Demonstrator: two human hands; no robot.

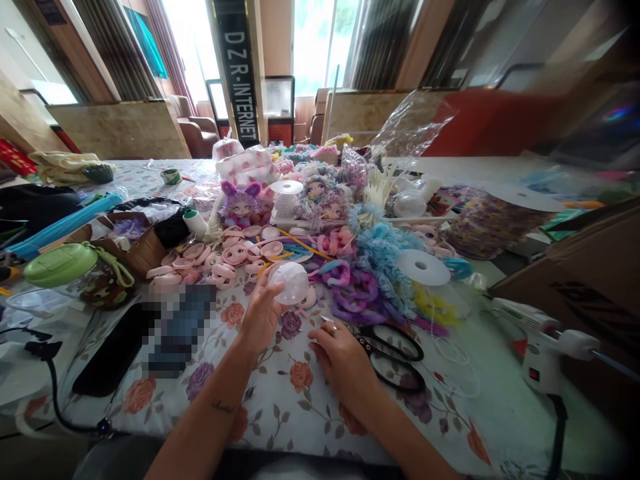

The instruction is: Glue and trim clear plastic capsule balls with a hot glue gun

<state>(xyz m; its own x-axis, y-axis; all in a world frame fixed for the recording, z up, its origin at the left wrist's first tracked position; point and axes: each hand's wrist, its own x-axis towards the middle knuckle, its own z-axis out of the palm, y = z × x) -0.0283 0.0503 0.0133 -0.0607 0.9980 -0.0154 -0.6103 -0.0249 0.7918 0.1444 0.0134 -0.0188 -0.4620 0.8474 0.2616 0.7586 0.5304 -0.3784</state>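
Observation:
My left hand (263, 312) is closed around a translucent white plastic ball (289, 283), lifted above the flowered tablecloth. My right hand (343, 350), a ring on one finger, rests low over the cloth with loosely bent fingers, and nothing shows in it. Black-handled scissors (397, 353) lie against its right side, their blades partly hidden by the hand. Just beyond the ball are several pink doll face pieces (220, 275) and purple fuzzy yarn (355, 293). Light-blue curly yarn (385, 257) is heaped to the right of them.
Dolls with curly hair (241, 205) stand at the back of the pile. White spools (423, 268) sit among the yarn. A white glue gun (543, 347) is at the right, near a cardboard box (580, 287). A black phone (115, 347) and a green-lidded jar (80, 273) lie left.

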